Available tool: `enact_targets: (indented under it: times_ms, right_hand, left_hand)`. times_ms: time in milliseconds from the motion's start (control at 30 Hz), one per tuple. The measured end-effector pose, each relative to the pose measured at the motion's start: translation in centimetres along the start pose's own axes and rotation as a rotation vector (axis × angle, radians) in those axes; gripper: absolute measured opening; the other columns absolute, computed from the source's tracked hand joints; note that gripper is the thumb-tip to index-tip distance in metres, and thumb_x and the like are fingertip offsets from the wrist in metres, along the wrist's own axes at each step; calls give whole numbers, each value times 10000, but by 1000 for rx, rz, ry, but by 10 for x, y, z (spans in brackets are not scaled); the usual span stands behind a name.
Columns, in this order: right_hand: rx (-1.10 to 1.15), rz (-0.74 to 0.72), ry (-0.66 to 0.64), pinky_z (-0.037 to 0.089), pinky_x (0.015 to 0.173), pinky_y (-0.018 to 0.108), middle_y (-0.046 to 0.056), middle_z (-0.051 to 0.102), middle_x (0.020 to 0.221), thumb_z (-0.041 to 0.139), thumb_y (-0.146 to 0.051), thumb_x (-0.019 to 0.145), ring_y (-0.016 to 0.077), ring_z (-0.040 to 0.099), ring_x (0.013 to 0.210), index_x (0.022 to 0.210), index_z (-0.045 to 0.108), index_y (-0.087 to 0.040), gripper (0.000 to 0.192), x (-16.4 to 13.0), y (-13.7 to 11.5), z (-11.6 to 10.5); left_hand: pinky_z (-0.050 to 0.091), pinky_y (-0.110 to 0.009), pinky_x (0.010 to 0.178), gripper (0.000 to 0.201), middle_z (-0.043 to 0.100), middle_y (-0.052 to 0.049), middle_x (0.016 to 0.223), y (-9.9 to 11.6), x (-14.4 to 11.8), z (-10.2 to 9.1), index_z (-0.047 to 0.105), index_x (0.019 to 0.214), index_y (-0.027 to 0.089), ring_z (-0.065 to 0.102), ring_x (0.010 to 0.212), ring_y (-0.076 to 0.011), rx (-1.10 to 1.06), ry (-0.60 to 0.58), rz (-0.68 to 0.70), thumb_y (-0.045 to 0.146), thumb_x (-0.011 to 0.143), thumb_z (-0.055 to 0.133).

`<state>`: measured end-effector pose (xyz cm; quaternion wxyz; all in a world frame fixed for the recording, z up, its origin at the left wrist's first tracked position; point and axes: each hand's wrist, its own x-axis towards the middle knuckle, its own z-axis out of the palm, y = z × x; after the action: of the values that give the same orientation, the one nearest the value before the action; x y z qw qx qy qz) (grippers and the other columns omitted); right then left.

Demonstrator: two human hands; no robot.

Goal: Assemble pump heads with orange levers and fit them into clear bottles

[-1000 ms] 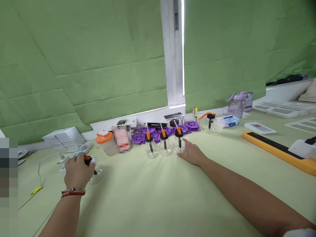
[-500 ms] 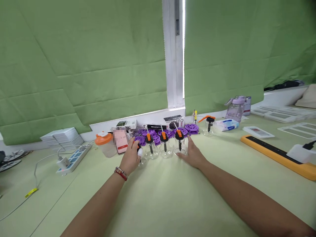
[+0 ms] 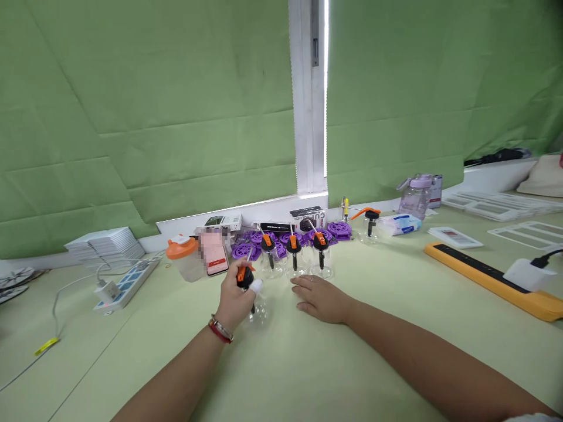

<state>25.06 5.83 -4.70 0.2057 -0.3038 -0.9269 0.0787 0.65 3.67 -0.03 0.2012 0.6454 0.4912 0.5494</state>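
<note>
My left hand (image 3: 237, 296) is wrapped round the black and orange top of a small clear glass jar (image 3: 258, 315), a white cover on one finger. A thin pale rod sticks up from that top. Three similar jars stand in a row behind: a left one (image 3: 268, 243), a middle one (image 3: 294, 246) and a right one (image 3: 321, 246), each with a black lid, an orange lever and a slanting rod. My right hand (image 3: 323, 299) is in front of the row, palm down, fingers stretched to the left and holding nothing.
Purple plastic parts (image 3: 338, 230) lie behind the jars. Left of them are a phone (image 3: 216, 258) and an orange-lidded cup (image 3: 182, 258). A power strip (image 3: 127, 287) is at left. Another jar (image 3: 372, 225), a tissue pack (image 3: 401, 225) and an orange-black bar (image 3: 479, 275) are at right.
My left hand has drawn its jar toward me, out of the row. My right hand has come off the rightmost jar and moved left and nearer to me.
</note>
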Motion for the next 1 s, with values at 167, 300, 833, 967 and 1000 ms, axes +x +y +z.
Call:
enact_targets:
  times_ms: [167,300,833,967,1000]
  right_hand:
    - [722,331,130,468,656,287,70,646,795,300,-540,915,146,570,672,977,599,-153,493,8,-4,12]
    - [1160,671,153,276,393,179,-33,492,502,340,-604,872,55,361,387,712,508,-164,497,24,-19,20]
    - [1168,905,333,186,342,165,-90,374,466,494,-259,872,30,262,345,671,429,-178,226,73,-29,37]
    - [1167,869,362,299,367,170,-68,462,533,534,-241,843,57,401,405,758,477,-177,121,75,-18,37]
    - [1162,873,364,302,364,172,-61,474,537,529,-275,850,60,410,406,751,479,-176,148,74,-14,36]
  left_hand:
    - [524,-347,643,309,652,-88,956,25,-36,-1,444,978,213,644,892,-260,-685,-282,-441,205,732,631]
    - [518,-307,590,200,679,-98,867,13,-42,7,496,886,183,663,809,-245,-852,-290,-645,172,728,617]
    - [445,-235,401,149,648,-66,604,-44,-10,-1,556,806,148,611,476,-175,-753,-189,-823,285,758,587]
    - [473,-249,433,149,656,-69,635,-51,-7,-2,559,815,147,627,517,-180,-729,-181,-804,279,760,602]
    - [479,-252,442,151,656,-68,642,-51,-6,-2,561,821,147,630,524,-180,-726,-181,-800,280,763,601]
